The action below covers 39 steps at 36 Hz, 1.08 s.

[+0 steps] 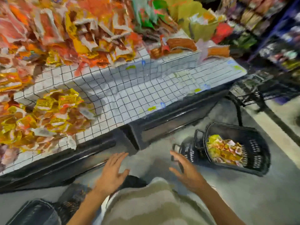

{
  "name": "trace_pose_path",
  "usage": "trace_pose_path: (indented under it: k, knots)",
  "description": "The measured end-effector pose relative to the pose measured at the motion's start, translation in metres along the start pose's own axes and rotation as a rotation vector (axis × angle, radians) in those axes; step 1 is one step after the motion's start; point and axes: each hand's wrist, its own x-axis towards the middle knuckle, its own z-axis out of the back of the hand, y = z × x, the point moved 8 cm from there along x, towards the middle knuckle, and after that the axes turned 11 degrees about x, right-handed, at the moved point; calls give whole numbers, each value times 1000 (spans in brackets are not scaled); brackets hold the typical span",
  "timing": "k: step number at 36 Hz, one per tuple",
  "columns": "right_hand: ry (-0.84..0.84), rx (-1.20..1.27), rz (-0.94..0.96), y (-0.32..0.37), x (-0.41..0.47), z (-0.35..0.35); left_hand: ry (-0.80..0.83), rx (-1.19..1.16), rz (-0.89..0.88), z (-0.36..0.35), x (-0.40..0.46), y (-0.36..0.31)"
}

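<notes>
Hovering empty, fingers spread, the left hand (113, 172) and right hand (186, 171) are hanging above the floor (243, 195). The tilted basket (258, 143) near the right hand is probably risking spilled packets (225, 150) if knocked.

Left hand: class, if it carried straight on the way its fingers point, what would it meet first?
Probably the black base of the shelf unit, just below the white wire shelf. The left hand is open and holds nothing; depth is unclear, so the gap cannot be judged.
</notes>
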Motion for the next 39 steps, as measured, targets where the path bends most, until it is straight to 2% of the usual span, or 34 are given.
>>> trace_pose_path:
  k: [3,7,19,27,32,39]
  knots:
    - [-94,-43,-119,-36,-37,46,64,47,-105,-20,20,-53]
    - [-172,42,-211,-78,-86,92,156,101,-205,-43,48,-111]
    - [-404,247,-586,-198,-193,155,456,294,-464,-131,120,-257]
    - [-580,383,-749,-224,-235,210,619,372,-582,-192,171,-359]
    - [-608,406,-827,-233,-241,261,674,355,-642,-218,205,-425]
    - [-569,347,-797,-241,-199,342,715,426,-718,-257,250,-479]
